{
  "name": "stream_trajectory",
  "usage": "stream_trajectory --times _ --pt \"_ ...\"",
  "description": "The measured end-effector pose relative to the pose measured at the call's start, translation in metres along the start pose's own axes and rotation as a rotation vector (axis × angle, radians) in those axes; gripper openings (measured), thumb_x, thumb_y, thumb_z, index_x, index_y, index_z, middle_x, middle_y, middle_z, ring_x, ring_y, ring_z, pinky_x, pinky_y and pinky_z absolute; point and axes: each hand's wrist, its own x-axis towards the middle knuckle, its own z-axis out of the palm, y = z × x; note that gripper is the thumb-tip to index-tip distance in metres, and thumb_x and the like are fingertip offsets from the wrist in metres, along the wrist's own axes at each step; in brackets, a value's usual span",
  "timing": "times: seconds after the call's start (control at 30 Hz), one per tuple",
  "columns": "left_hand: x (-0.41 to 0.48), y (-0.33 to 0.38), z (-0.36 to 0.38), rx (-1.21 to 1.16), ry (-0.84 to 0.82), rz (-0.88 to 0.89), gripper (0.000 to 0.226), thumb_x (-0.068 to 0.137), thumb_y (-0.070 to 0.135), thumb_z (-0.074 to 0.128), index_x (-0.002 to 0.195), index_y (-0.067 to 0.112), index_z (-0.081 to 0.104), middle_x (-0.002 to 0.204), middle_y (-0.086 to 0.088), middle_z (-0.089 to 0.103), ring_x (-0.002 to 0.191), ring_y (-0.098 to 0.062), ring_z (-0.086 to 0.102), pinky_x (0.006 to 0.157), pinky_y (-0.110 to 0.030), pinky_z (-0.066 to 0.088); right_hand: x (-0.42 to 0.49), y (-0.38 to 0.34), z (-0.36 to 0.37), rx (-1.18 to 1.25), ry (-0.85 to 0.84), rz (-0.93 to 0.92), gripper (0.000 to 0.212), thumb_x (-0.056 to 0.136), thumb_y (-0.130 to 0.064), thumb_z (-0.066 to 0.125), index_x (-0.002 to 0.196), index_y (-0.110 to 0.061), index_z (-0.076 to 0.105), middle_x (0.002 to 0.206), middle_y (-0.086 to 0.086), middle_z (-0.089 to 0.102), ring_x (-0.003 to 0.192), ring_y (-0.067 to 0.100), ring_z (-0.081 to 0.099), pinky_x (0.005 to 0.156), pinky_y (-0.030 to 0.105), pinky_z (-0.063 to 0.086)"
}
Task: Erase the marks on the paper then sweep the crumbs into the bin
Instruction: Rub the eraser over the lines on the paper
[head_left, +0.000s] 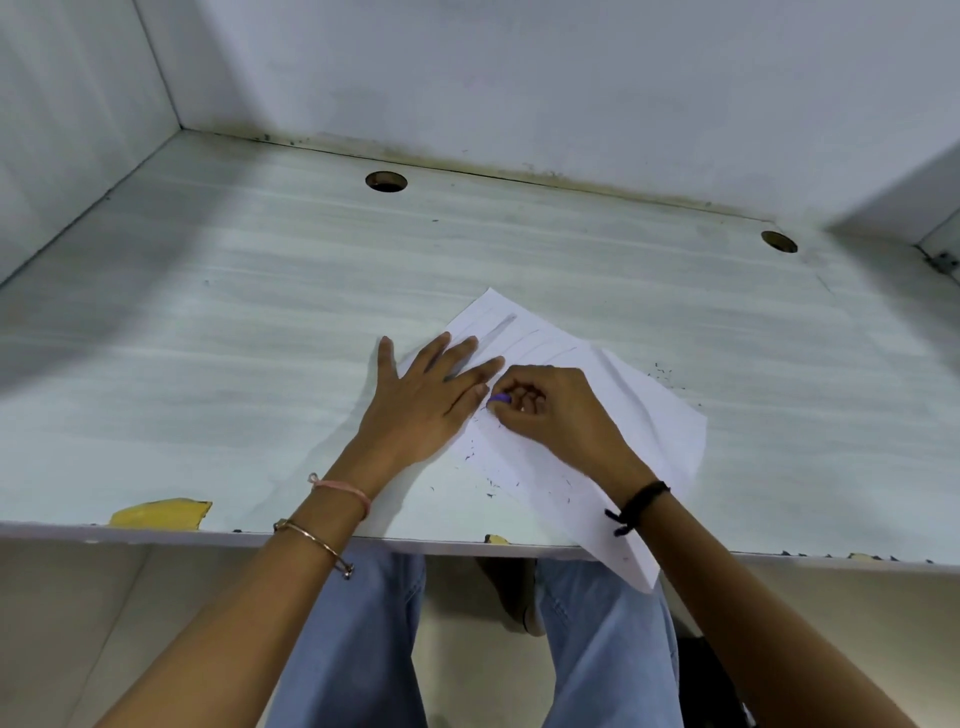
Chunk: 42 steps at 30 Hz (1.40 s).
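- The left hand (431, 400) lies flat, palm down, on the left part of the paper (639, 415). Its fingers are straight and spread, pointing away and to the right; it presses on the sheet without gripping anything.
- The left thumb is stretched out to the side onto the counter (208, 338).
- The left forearm comes up from the lower left. It wears a pink thread (343, 491) at the wrist and a thin bangle (314, 540) just below.
- The right hand (550, 410) is curled, knuckles up, and its fingertips pinch a small purple eraser (500, 399) that touches the paper just beside the left little finger.
- The right forearm crosses the sheet's near half from the lower right, with a black band (636, 506) around the wrist.
- The paper lies at a slant on the counter, and its near corner hangs over the front edge.
- The marks (501, 327), a grey smear and some faint lines, show on the far part of the sheet, beyond the left fingertips.
- Dark crumbs (493, 483) are scattered on the paper between the two wrists. More specks lie on the counter just off the sheet's right edge.
- Two round holes (386, 181) sit near the counter's back edge, and yellow tape (161, 513) is stuck at the front edge on the left.
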Motion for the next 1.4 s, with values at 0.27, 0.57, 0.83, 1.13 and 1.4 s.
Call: stream_trajectory --times 0.27,0.57,0.83,1.13,1.4 --pt "-0.001 0.002 -0.003 -0.031 0.004 -0.003 0.045 0.102 0.047 0.014 0.146 0.054 0.013 0.160 0.017 0.007 0.147 -0.009 -0.001 0.110 -0.064 -0.008 -0.023 0.008 -0.017 0.029 -0.113 -0.020 0.004 0.082 -0.017 0.071 0.084 -0.014 0.070 0.077 0.003 0.067 0.064 0.010 0.054 0.062 0.011 0.041" --pt "0.004 0.030 0.002 -0.057 -0.012 0.005 0.095 0.074 0.086 0.018 0.146 0.024 0.025 0.161 0.006 0.005 0.148 -0.012 -0.011 0.109 -0.066 -0.014 -0.008 0.029 -0.027 0.032 0.100 0.233 0.006 0.079 -0.013 0.069 0.080 -0.020 0.068 0.072 0.007 0.065 0.056 0.005 0.047 0.055 0.012 0.041" --pt "0.005 0.028 0.008 0.030 -0.038 0.026 0.094 0.073 0.088 0.004 0.151 0.038 -0.008 0.160 0.009 -0.018 0.145 -0.014 -0.023 0.109 -0.065 -0.016 0.025 0.040 -0.048 -0.127 0.153 0.236 0.009 0.076 -0.006 0.067 0.077 -0.014 0.070 0.060 -0.001 0.058 0.049 0.004 0.046 0.047 0.012 0.039" --pt "0.007 0.027 0.011 0.014 -0.030 0.036 0.094 0.070 0.088 -0.001 0.151 0.040 -0.010 0.160 0.009 -0.018 0.145 -0.015 -0.024 0.108 -0.066 -0.017 0.028 0.034 -0.039 -0.213 0.115 0.173 0.010 0.077 -0.007 0.063 0.081 -0.011 0.071 0.069 0.004 0.065 0.058 0.010 0.052 0.056 0.020 0.042" --pt "0.005 0.030 0.008 -0.002 -0.044 0.024 0.092 0.073 0.087 0.006 0.151 0.039 -0.009 0.160 0.008 -0.018 0.145 -0.014 -0.025 0.108 -0.065 -0.018 0.018 0.010 -0.019 -0.223 -0.053 0.069 0.009 0.077 -0.009 0.064 0.074 -0.018 0.063 0.066 -0.003 0.061 0.058 0.004 0.050 0.056 0.015 0.038"
